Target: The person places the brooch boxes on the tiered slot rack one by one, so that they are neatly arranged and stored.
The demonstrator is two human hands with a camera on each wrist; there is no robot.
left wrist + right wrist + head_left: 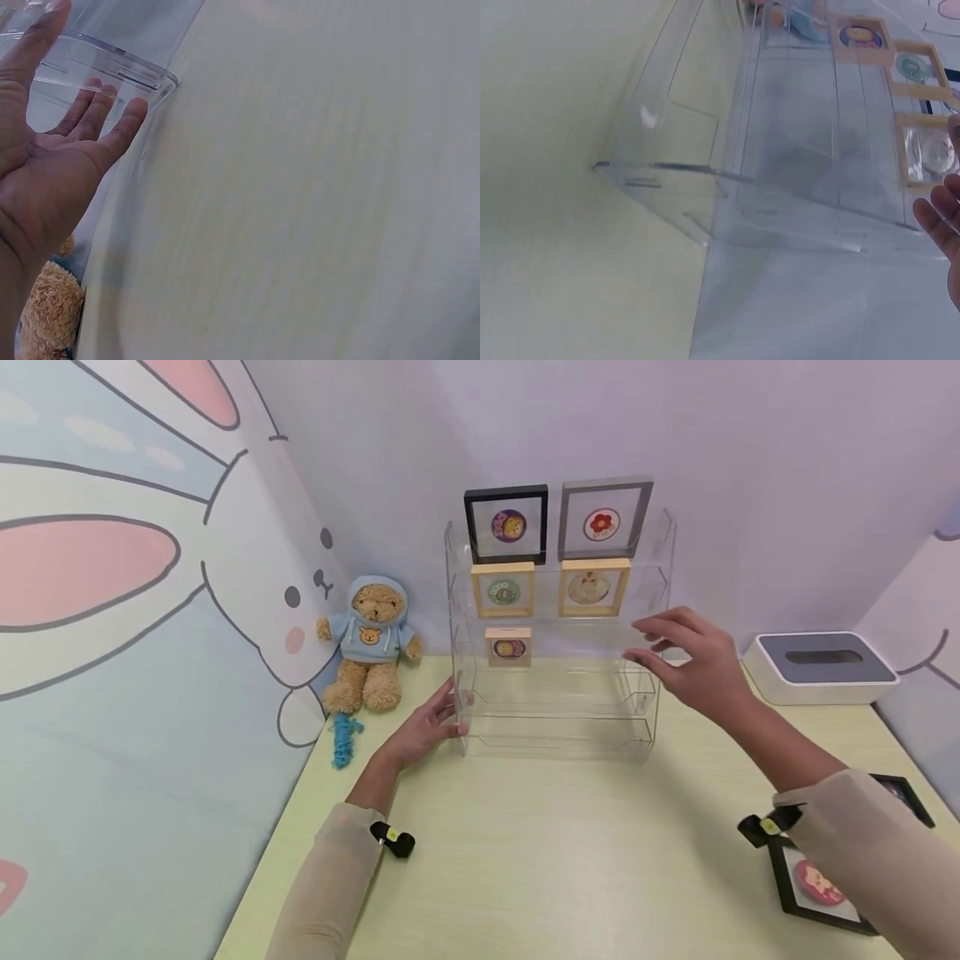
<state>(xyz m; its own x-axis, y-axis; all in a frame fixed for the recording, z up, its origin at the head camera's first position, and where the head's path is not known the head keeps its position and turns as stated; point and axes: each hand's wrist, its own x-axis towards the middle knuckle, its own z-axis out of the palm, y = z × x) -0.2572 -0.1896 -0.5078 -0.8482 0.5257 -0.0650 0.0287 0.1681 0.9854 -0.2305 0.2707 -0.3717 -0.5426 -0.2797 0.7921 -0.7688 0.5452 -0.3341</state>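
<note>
A clear acrylic tiered rack [555, 728] stands on the table against the wall. My left hand [422, 732] rests at its lower left side, fingers spread and extended against the side panel. In the left wrist view the palm shows and the hand [60, 161] is spread. My right hand [697, 667] hovers by the rack's right side, thumb and fingers apart with nothing between them. Nearest to it is a wood frame with a beige round badge [588, 587]. Beside that sits a wood frame with a green badge [503, 592]; below, a small wood frame [509, 647].
On the top tier lean a black frame [508, 526] and a grey frame [602, 520]. A teddy bear [371, 639] sits left, with blue yarn [342, 741] before it. At right are a tissue box [825, 668] and a black frame [817, 883] partly under my right sleeve.
</note>
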